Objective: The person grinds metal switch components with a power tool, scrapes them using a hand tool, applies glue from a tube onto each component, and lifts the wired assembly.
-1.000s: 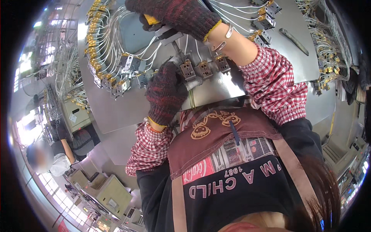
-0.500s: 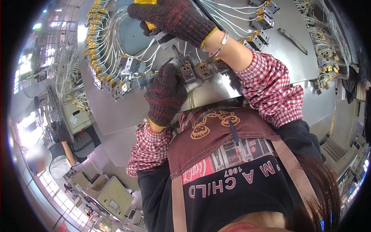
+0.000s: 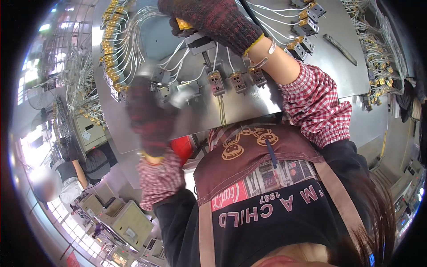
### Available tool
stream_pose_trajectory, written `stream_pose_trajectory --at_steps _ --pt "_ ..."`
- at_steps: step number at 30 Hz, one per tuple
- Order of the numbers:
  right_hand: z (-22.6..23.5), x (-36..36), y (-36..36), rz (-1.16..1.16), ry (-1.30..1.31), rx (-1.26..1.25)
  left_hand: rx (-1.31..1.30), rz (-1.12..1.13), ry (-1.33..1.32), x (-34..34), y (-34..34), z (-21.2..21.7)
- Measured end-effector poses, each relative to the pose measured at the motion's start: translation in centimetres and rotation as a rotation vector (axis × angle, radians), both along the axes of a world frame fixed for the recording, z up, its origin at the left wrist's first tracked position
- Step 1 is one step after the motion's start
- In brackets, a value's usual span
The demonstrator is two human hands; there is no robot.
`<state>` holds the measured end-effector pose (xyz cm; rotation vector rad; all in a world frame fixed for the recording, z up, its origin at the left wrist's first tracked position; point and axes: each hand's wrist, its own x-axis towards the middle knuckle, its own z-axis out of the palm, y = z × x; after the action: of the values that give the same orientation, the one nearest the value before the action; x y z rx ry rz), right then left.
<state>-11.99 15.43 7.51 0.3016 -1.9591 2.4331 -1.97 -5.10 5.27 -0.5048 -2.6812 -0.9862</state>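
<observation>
My right hand (image 3: pixel 209 20), in a dark knitted glove, is closed around a power screwdriver (image 3: pixel 200 43) with a yellow grip. The tool's thin shaft points down at a small dark metal socket block (image 3: pixel 216 83) near the bench edge. Two similar blocks (image 3: pixel 239 82) lie just right of it, with white wires running from them. My left hand (image 3: pixel 151 113), gloved too, is smeared by motion over the left front of the bench, beside several wired blocks (image 3: pixel 164 91). Whether it holds anything cannot be made out.
A curved row of brass-coloured wired parts (image 3: pixel 108 49) lines the bench's left side. More wired blocks (image 3: pixel 307 26) and a flat metal bar (image 3: pixel 340 49) lie on the right. Further wire bundles (image 3: pixel 380 58) hang beyond. A person (image 3: pixel 71 180) is at the far left.
My left hand has moved left, away from the socket blocks, uncovering the bench front and a red thing below its edge. My right hand has shifted slightly right with the screwdriver.
</observation>
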Motion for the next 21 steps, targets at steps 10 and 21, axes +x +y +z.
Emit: stream_pose_trajectory --at_steps 10,21 --pt "-1.0 -0.6 -0.8 -0.018 0.026 -0.010 -0.288 -0.436 -0.542 -10.0 -7.4 0.8" --pt "-0.9 0.1 -1.0 -0.237 0.367 0.126 0.505 -0.337 -0.898 -4.0 -1.7 3.0"
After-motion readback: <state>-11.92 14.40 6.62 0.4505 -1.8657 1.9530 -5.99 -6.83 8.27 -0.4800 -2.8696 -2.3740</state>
